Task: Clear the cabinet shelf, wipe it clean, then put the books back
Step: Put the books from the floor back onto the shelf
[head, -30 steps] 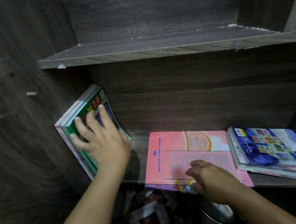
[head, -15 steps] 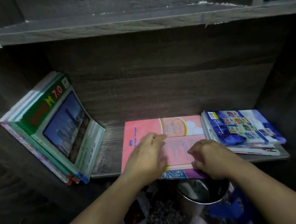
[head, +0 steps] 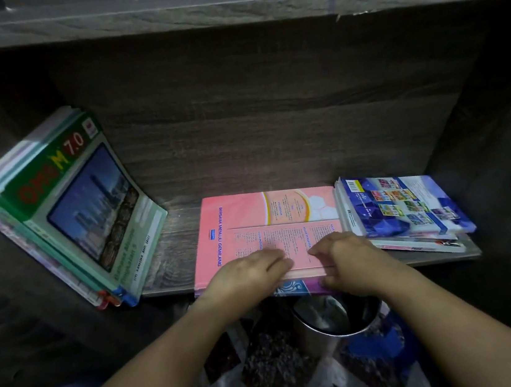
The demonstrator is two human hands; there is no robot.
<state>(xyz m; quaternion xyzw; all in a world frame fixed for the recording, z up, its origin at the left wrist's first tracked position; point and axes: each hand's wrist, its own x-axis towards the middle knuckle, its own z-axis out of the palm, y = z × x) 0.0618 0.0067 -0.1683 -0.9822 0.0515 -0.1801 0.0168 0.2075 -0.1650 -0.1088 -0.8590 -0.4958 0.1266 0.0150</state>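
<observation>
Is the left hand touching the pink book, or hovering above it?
Touching. The head view shows the left hand lying flat on the pink book, fingers on its cover near the front edge.

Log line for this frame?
left hand flat on pink book | right hand grips its front edge | green books lean on left wall | blue book stack flat at right

A metal bucket [head: 318, 337] stands on a patterned mat [head: 271, 373] — dark, diamond-printed.

Bare shelf [head: 174, 256] strip between leaning books [head: 65, 212], pink book [head: 250, 216].
</observation>
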